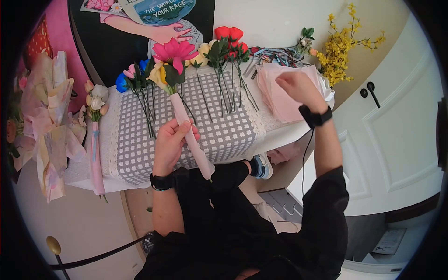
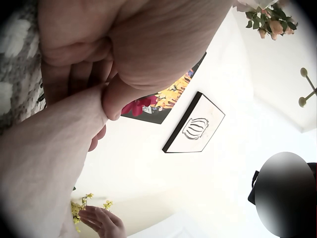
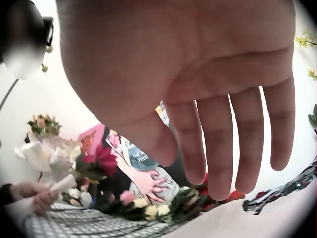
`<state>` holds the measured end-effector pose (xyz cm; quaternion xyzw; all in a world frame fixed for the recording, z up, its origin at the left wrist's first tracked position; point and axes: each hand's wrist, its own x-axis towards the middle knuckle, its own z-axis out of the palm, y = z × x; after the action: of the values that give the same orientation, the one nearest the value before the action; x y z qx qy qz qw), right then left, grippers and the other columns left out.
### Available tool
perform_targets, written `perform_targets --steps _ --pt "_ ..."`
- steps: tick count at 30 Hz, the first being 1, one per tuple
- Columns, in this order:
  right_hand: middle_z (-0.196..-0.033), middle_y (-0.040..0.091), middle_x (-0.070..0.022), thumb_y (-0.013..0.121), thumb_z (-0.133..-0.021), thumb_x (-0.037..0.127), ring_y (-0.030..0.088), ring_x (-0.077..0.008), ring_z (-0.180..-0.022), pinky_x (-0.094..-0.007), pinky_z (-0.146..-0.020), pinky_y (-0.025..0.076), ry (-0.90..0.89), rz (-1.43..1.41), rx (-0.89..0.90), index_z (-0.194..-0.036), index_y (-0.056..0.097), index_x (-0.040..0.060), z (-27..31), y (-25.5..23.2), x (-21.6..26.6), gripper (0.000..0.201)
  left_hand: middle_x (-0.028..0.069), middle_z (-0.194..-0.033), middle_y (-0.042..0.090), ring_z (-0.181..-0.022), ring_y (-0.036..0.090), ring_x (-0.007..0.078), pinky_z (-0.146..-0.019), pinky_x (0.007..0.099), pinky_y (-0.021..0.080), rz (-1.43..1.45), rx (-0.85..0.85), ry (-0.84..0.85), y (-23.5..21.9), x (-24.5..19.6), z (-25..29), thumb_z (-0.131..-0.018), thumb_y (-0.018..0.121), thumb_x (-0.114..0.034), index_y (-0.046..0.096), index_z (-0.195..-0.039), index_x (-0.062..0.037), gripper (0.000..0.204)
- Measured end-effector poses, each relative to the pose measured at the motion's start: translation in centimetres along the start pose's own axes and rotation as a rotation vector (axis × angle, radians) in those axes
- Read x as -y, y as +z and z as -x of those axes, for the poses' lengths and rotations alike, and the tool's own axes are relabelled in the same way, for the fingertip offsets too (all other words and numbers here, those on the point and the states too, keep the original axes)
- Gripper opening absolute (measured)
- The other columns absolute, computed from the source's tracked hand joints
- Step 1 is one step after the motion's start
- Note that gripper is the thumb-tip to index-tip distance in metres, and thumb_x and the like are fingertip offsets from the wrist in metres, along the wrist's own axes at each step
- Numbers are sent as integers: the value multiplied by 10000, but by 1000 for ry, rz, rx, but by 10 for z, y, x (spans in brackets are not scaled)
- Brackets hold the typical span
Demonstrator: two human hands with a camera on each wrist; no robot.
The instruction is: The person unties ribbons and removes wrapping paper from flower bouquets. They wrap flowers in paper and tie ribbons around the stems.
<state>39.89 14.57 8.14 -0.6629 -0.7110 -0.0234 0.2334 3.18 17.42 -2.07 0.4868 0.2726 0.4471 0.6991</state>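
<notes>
A white door (image 1: 387, 140) stands to the right of the checked cloth (image 1: 224, 133), and the white-covered counter (image 1: 275, 133) lies beneath that cloth, showing along both its sides. The grey-and-white cloth carries loose flower stems, laid with their blooms toward its far edge. Left of the cloth is a large paper-wrapped bunch (image 1: 46, 126); right of it, on the counter, lie pink paper sheets (image 1: 280, 102), with yellow flowering branches (image 1: 338, 51) beyond them. The wrapped bouquet (image 1: 179, 107) is held above the cloth: its magenta and yellow blooms point toward the far edge, and its pink paper sleeve slants down past the near edge. A slim bunch (image 1: 96, 144) in pink paper lies just left of the cloth.

Above the cloth, the left hand (image 1: 170, 142) grips the sleeve, thumb on top and fingers curled around. The right hand (image 1: 303, 91) is raised right of the cloth, over the pink sheets, its fingers extended and slightly parted.

Red blooms (image 1: 228, 33) lie at the cloth's far edge, a blue bloom (image 1: 122, 83) at its far left corner.
</notes>
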Motion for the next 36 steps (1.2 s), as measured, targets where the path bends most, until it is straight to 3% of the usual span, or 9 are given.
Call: perform_targets --steps 4,6,13,17,19,21,27,33,36 --pt "-872 669 -196 529 -830 144 650 -352 -836 -419 -767 510 -53 208 76 -873 685 29 -73 25 -64 198 81 -849 642 -751 640 158 -693 281 524 0 17 -7 -3 1 0 -955 539 -162 587 -1064 33 229" --pt "-952 672 -190 519 -799 106 636 -357 -919 -420 -836 502 62 320 122 -887 697 47 -101 38 -94 207 81 -846 642 -750 640 159 -695 283 525 2 9 -6 -2 1 1 -955 540 -161 586 -1065 34 229" --pt "-1014 669 -182 559 -789 107 629 -339 -981 -408 -874 491 381 257 114 -939 711 82 -139 69 -128 215 71 -811 634 -718 635 149 -698 279 539 6 -36 -55 2 -4 2 -951 543 -151 578 -1042 34 209" --pt "-1043 662 -186 594 -790 181 627 -344 -994 -406 -890 491 362 233 128 -972 711 88 -154 96 -151 236 72 -810 634 -718 635 148 -703 283 542 14 -30 -65 2 -4 2 -950 540 -142 579 -1040 33 201" --pt "-1046 659 -195 596 -790 210 628 -349 -991 -418 -892 492 331 269 176 -988 703 73 -156 102 -142 264 72 -810 634 -718 635 149 -704 288 544 23 -26 -61 2 -4 1 -949 539 -137 581 -1038 33 196" --pt "-946 675 -200 599 -797 259 647 -348 -899 -429 -830 501 336 301 103 -921 702 36 -157 112 -139 275 86 -834 641 -743 640 164 -718 300 543 23 -13 -56 -1 -2 2 -950 545 -148 581 -1042 33 207" --pt "-972 655 -232 553 -810 239 636 -372 -920 -453 -857 491 405 262 -27 -927 690 12 -168 130 -143 290 71 -809 635 -728 635 149 -707 295 543 25 -21 -56 1 -3 3 -950 541 -144 580 -1038 29 198" --pt "-984 673 -177 549 -792 205 640 -347 -944 -426 -876 496 447 237 -49 -967 710 100 -174 140 -154 259 76 -818 639 -730 636 153 -709 296 540 17 -6 -63 0 -3 2 -951 545 -157 578 -1033 24 201" --pt "-1108 641 -185 514 -841 201 607 -346 -1053 -455 -896 488 466 223 96 -1032 676 85 -174 132 -147 276 83 -821 641 -732 638 159 -712 298 541 16 -9 -66 0 -3 2 -951 547 -162 580 -1027 24 204"
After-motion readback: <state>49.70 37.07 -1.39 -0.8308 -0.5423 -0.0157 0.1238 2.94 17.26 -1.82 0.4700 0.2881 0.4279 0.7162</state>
